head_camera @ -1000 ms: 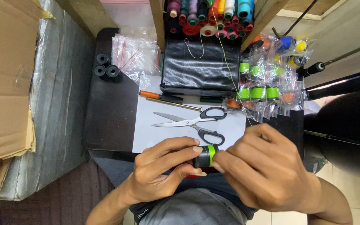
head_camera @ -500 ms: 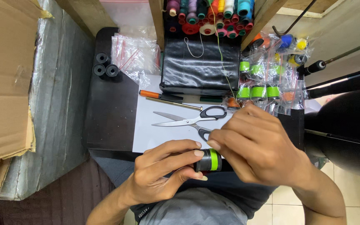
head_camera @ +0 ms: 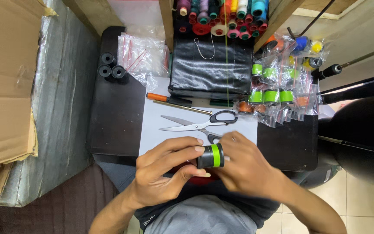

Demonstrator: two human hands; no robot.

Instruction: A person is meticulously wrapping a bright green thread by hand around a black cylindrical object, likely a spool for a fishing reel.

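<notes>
In the head view, the left hand grips one black bobbin wound with a bright green band, its fingers curled over the top and the thumb pressed beneath. The right hand meets the bobbin from the other side, fingers closed against its end, so both hands hold this single spool just above the person's lap, at the near edge of the dark tabletop.

On the tabletop lies one white sheet. One pair of scissors with black handles rests on it, blades pointing left, just beyond the hands. Above the scissors lie one orange-handled tool and one thin brass-coloured rod, side by side.

At the far left corner of the tabletop stand three empty black bobbins, touching one another. Beside them sits a loose heap of clear small bags. One black folded cloth lies in the middle at the back, with a rack of many-coloured thread spools behind it, too crowded to count. To the right, a pile of bagged bobbins holds at least six green ones, some orange, one blue and one yellow. One cardboard box stands well apart at the left.
</notes>
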